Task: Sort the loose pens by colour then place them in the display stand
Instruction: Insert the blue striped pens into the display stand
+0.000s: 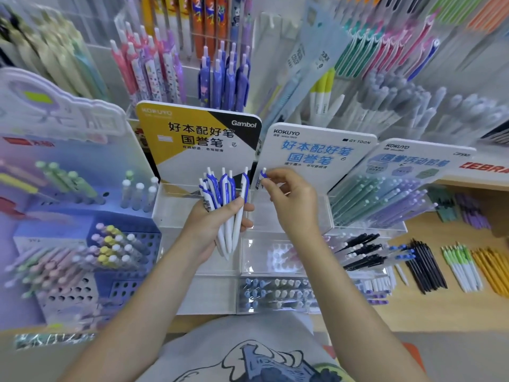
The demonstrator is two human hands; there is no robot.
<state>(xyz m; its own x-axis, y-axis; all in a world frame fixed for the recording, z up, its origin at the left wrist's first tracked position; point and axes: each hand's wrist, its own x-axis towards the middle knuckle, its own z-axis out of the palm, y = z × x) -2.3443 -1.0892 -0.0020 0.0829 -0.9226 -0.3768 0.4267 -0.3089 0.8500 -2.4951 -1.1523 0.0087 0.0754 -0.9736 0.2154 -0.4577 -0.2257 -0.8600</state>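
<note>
Nearest the camera: grey printed shirt [248, 359], two bare forearms reaching up and forward. Left hand [212, 227] gripping a bundle of white pens with blue clips [224, 205], fingers curled round the barrels, clip ends fanning upward, tips pointing down past the palm. Right hand [294, 199] just beside it, not touching it, pinching the top of a single blue-clipped pen [261, 179] between thumb and fingertips (most of the barrel hiding behind the fingers). Both hands hovering over the clear acrylic display stand [176, 210], its front compartments lying just beneath them. Below the hands, clear trays [275, 296] holding rows of pale caps. To the left, a blue perforated holder [124, 285] carrying pastel pens in pink, yellow and grey. To the right, on the wooden counter [454, 304], loose pens lying sorted in groups: black pens [424, 266], green-and-white pens [462, 268], yellow pens [493, 268]. Behind the hands, standing upright, a yellow-and-black Gambol card [198, 142] and a white Kokuyo card [316, 153] with blue lettering. Farthest back, blurred racks of hanging pens: purple-blue pens [223, 78], pink patterned pens [146, 67], grey capped pens [399, 100].
</note>
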